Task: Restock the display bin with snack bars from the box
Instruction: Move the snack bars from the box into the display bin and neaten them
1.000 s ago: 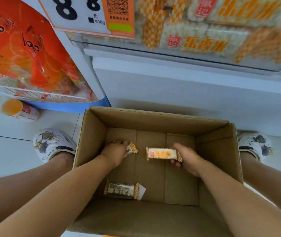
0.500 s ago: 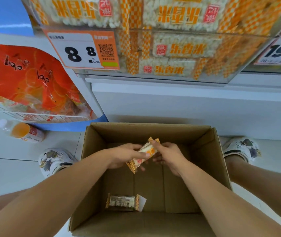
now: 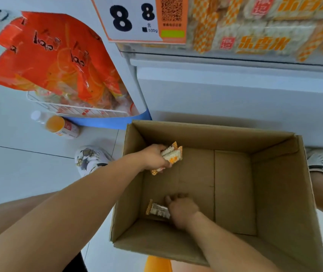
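An open cardboard box (image 3: 282,193) stands on the floor between my feet. My left hand (image 3: 153,157) grips two orange-and-white snack bars (image 3: 172,157) above the box's left wall. Down on the box floor lies one more snack bar (image 3: 155,209) in a clear wrapper with orange ends. My right hand (image 3: 181,210) is on the right end of that bar, fingers curled over it. The display bin (image 3: 264,36) above holds several of the same orange-and-white bars behind a clear front.
A price card (image 3: 137,18) reading 8.8 hangs on the bin's front. Orange snack bags (image 3: 48,59) fill a wire rack at the left. A bottle (image 3: 55,125) of orange drink lies on the white tile floor. My shoes (image 3: 90,160) flank the box.
Both bars came together in my left hand, which moved to the box's left wall. My right hand let go and went down to the bar on the box floor.
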